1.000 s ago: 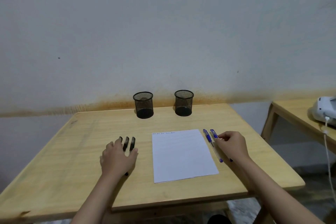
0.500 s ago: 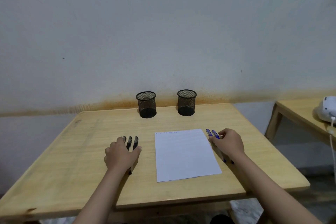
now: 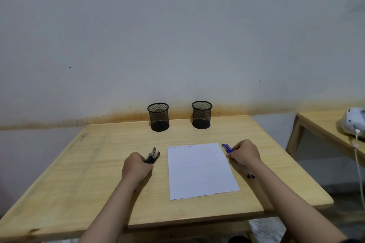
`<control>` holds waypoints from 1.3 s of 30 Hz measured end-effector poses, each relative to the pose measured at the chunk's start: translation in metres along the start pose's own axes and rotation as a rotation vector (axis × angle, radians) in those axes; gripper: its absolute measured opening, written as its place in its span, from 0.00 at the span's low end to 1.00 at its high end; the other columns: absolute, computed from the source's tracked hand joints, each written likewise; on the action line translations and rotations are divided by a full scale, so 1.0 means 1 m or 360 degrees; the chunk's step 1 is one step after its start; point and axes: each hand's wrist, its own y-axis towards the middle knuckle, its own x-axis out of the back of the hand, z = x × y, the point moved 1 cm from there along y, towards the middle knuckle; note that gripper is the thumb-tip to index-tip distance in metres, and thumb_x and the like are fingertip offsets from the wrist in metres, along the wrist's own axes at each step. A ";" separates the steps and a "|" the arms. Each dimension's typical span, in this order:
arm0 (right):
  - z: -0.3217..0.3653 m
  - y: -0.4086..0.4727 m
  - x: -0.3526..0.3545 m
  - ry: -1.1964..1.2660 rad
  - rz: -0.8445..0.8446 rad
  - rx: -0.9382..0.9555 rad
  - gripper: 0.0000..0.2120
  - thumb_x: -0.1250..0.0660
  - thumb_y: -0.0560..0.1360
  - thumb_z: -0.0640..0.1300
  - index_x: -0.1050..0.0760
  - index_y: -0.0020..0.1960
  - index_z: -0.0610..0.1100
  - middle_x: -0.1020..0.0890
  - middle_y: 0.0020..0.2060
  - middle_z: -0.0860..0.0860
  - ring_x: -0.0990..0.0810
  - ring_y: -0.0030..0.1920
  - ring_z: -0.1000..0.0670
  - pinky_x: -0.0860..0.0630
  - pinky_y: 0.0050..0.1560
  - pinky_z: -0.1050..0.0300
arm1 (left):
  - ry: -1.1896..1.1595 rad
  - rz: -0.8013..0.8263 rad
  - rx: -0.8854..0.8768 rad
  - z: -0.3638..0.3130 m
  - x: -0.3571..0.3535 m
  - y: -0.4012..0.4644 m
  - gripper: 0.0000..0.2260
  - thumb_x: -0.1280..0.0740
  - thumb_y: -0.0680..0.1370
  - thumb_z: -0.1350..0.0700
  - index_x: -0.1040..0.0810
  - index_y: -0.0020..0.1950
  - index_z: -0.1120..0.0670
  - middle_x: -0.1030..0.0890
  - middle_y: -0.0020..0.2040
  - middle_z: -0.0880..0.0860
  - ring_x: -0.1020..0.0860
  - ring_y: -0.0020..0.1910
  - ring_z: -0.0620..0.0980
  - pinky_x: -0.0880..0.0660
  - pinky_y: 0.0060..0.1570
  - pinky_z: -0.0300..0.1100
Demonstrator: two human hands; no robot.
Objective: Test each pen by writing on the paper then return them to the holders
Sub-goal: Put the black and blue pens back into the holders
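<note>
A white sheet of paper [image 3: 200, 169] lies in the middle of the wooden table [image 3: 98, 163], with a short line of writing along its top edge. My left hand [image 3: 136, 166] is closed around a bunch of black pens [image 3: 153, 156] just left of the paper, their caps pointing away from me. My right hand [image 3: 245, 153] is closed on blue pens [image 3: 227, 147] at the paper's right edge; their tips stick out behind my wrist. Two black mesh holders stand at the table's far edge, one on the left [image 3: 158, 117] and one on the right [image 3: 201, 115]. Both look empty.
A wall rises directly behind the table. To the right stands a second wooden table [image 3: 324, 124] carrying a white device [image 3: 354, 122] with a white cable hanging down from it.
Both hands have gone from lying flat over the pens to closing around them. The black pens are now gathered into a bunch in my left hand.
</note>
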 end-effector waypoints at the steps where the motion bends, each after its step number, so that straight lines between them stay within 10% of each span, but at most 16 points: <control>1: 0.001 0.000 0.001 -0.0006 0.0016 -0.0003 0.11 0.23 0.66 0.43 0.18 0.45 0.38 0.17 0.41 0.45 0.21 0.43 0.47 0.24 0.41 0.53 | 0.0024 0.0010 -0.0018 0.000 0.000 0.001 0.05 0.29 0.70 0.58 0.23 0.42 0.58 0.22 0.37 0.54 0.24 0.38 0.52 0.30 0.34 0.41; 13: 0.006 -0.010 0.009 0.0127 0.0003 -0.0049 0.10 0.22 0.63 0.37 0.18 0.43 0.39 0.19 0.40 0.46 0.21 0.44 0.46 0.24 0.41 0.54 | -0.0116 0.0044 -0.0042 -0.008 0.011 -0.004 0.06 0.31 0.72 0.61 0.26 0.44 0.57 0.26 0.39 0.53 0.28 0.39 0.51 0.35 0.30 0.40; 18: 0.020 -0.004 0.019 0.0702 0.0059 -0.0080 0.07 0.27 0.70 0.35 0.21 0.47 0.34 0.21 0.32 0.43 0.25 0.30 0.48 0.29 0.31 0.56 | -0.0604 0.0093 0.0006 -0.027 0.017 0.001 0.02 0.35 0.74 0.66 0.24 0.44 0.61 0.21 0.40 0.58 0.23 0.35 0.52 0.31 0.30 0.41; 27: 0.105 0.052 0.041 0.1400 0.0025 0.0281 0.07 0.42 0.80 0.34 0.29 0.56 0.37 0.18 0.48 0.42 0.17 0.45 0.47 0.23 0.51 0.54 | -0.1020 0.0042 -0.0378 -0.107 0.033 0.065 0.09 0.45 0.78 0.68 0.29 0.50 0.57 0.22 0.43 0.52 0.19 0.45 0.53 0.26 0.52 0.50; 39: 0.176 0.139 -0.006 0.1073 -0.0227 0.0660 0.07 0.46 0.81 0.39 0.37 0.59 0.42 0.18 0.54 0.50 0.24 0.47 0.53 0.27 0.42 0.60 | -0.1144 -0.0287 -0.0556 -0.163 0.031 0.184 0.10 0.44 0.79 0.66 0.30 0.58 0.59 0.21 0.48 0.51 0.25 0.52 0.49 0.33 0.52 0.42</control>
